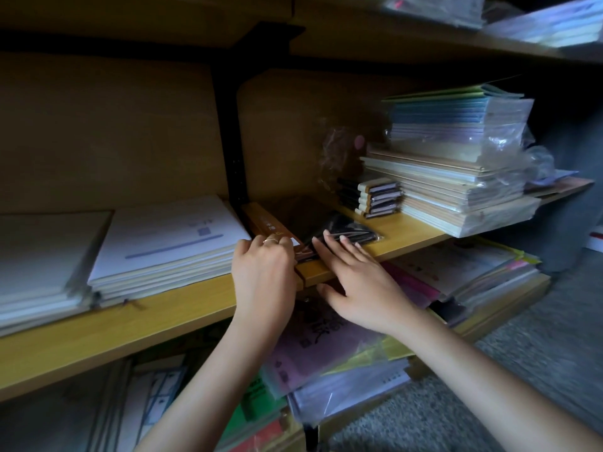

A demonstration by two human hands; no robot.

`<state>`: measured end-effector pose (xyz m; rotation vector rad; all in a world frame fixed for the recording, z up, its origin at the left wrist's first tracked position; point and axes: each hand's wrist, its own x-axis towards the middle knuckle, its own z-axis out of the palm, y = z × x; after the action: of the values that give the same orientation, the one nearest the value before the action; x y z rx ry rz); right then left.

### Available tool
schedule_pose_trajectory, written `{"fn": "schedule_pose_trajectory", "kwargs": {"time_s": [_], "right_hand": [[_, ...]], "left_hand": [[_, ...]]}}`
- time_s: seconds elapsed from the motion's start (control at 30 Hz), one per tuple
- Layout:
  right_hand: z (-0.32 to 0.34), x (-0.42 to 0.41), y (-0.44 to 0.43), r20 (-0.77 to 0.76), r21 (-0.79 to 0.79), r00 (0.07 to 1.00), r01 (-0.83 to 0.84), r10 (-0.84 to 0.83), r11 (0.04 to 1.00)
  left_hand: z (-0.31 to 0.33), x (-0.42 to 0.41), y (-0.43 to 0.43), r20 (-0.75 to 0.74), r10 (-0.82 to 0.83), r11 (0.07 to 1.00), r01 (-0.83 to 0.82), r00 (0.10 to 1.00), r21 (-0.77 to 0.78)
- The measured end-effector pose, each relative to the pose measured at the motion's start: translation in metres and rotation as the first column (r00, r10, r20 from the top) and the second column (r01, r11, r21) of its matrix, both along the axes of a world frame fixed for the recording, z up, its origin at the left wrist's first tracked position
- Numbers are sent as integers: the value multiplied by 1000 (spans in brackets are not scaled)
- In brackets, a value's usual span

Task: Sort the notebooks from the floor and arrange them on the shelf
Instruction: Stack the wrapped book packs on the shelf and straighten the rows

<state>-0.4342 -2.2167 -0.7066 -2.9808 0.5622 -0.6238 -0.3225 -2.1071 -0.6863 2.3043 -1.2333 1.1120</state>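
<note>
A dark brown notebook (pixel 293 216) in clear wrap lies on the wooden shelf (pixel 404 233), its near edge at the shelf front. My left hand (pixel 264 272) grips its near left corner with curled fingers; a ring shows on one finger. My right hand (pixel 355 278) lies flat with fingers spread, fingertips pressing on the notebook's near right end, thumb under the shelf edge. A pile of small spiral notebooks (pixel 380 197) sits behind it to the right.
White pads (pixel 163 243) are stacked on the left shelf section. A tall stack of wrapped notebooks (pixel 456 164) fills the right. A black upright (pixel 233 132) divides the sections. Lower shelves hold wrapped coloured books (pixel 326 360). Grey carpet (pixel 538 353) lies at right.
</note>
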Motion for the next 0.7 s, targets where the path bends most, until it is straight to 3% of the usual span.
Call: {"fn": "schedule_pose_trajectory", "kwargs": {"time_s": [0.3, 0.37, 0.43, 0.5, 0.57, 0.63, 0.7], "right_hand": [[4, 2, -3, -83, -67, 997, -3, -3, 998], [6, -1, -2, -87, -25, 996, -36, 33, 999], [3, -8, 3, 14, 105, 996, -86, 85, 991], [-8, -23, 10, 227, 158, 970, -124, 86, 980], [-29, -46, 17, 348, 149, 934, -142, 83, 979], [-56, -74, 28, 391, 210, 917, -169, 75, 963], [-89, -101, 38, 377, 304, 926, -161, 37, 939]], "left_hand": [[6, 1, -6, 27, 23, 1000, -23, 999, 5], [4, 0, -6, 13, 20, 1000, -21, 1000, 14], [-1, -3, -1, 0, 3, 1000, -3, 1000, 6], [-10, -12, 11, 11, -118, 992, 119, 993, -52], [-25, -30, 32, 66, -315, 947, 317, 947, -38], [-48, -50, 53, 84, -504, 864, 502, 859, 51], [-84, -62, 70, -12, -598, 785, 589, 801, 190]]}}
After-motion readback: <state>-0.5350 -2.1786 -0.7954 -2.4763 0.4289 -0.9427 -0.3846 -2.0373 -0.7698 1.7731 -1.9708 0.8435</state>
